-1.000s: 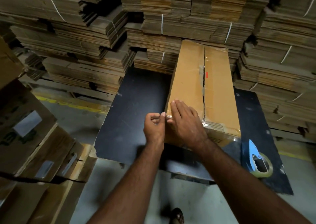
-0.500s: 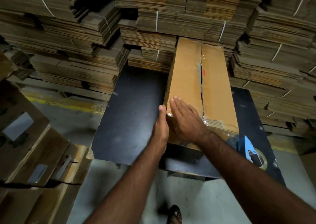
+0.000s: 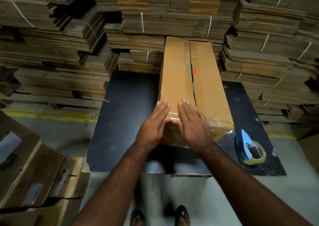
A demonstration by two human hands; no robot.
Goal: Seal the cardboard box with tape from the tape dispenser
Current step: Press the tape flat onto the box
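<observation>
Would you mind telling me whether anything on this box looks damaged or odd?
Yes: the centre seam of the cardboard box gapes open, with torn, ragged flap edges midway along. Only the near end carries tape.

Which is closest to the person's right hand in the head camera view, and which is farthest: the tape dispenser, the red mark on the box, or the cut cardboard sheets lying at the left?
From the right hand:
1. Tape dispenser, on the black board to its right.
2. Red mark, farther up the box top.
3. Cut cardboard sheets, far left on the floor.
</observation>
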